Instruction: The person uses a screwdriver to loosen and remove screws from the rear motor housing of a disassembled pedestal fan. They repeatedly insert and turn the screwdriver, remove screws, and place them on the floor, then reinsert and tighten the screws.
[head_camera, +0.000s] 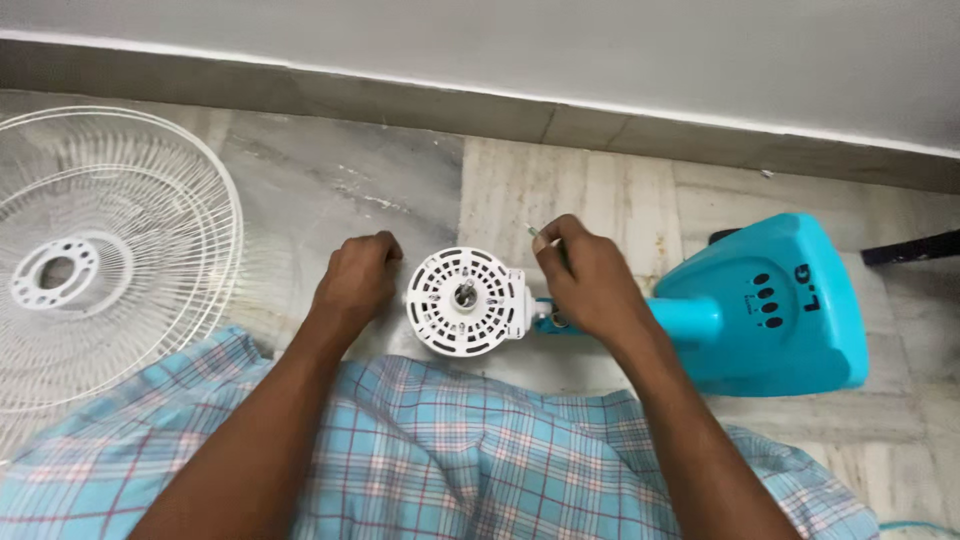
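A white round fan motor housing (465, 300) with vent slots and a metal shaft at its middle lies on the floor, facing up at me. It joins a turquoise neck and base (770, 310) lying on its side to the right. My left hand (355, 285) rests as a loose fist on the floor just left of the housing, holding nothing visible. My right hand (585, 285) sits over the neck right of the housing, fingers pinched on a small thin white object (535, 233).
A white wire fan guard (110, 260) lies flat on the marble floor at the left. A grey skirting and wall run along the back. A dark object (915, 247) lies at the far right. Blue checked cloth covers my lap in front.
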